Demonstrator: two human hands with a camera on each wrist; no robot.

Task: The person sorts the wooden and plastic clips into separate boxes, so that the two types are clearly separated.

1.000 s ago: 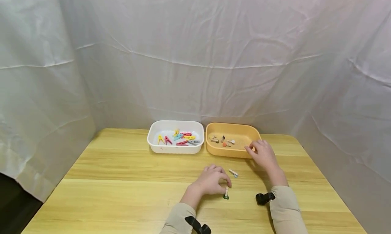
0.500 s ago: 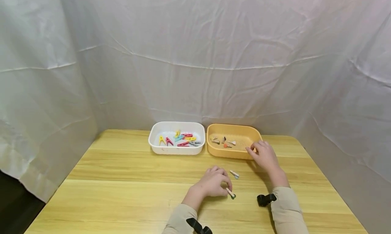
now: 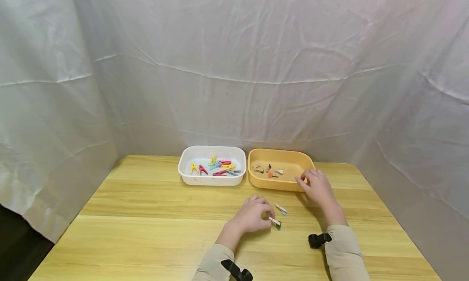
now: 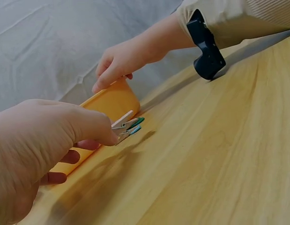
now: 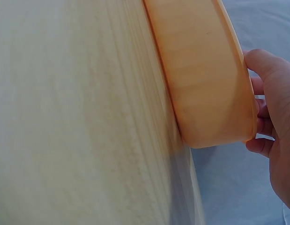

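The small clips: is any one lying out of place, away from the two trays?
Yes. One small clip lies loose on the wooden table, between both hands, outside the orange tray. The left hand pinches another clip.

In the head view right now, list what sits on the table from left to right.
white tub → left hand → small clip it pinches → right hand on the orange tub's rim

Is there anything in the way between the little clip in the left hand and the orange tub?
Almost nothing. The left hand pinches a small clip. Between it and the orange tub lies bare table, with one more small clip lying there. The right hand holds the tub's near corner.
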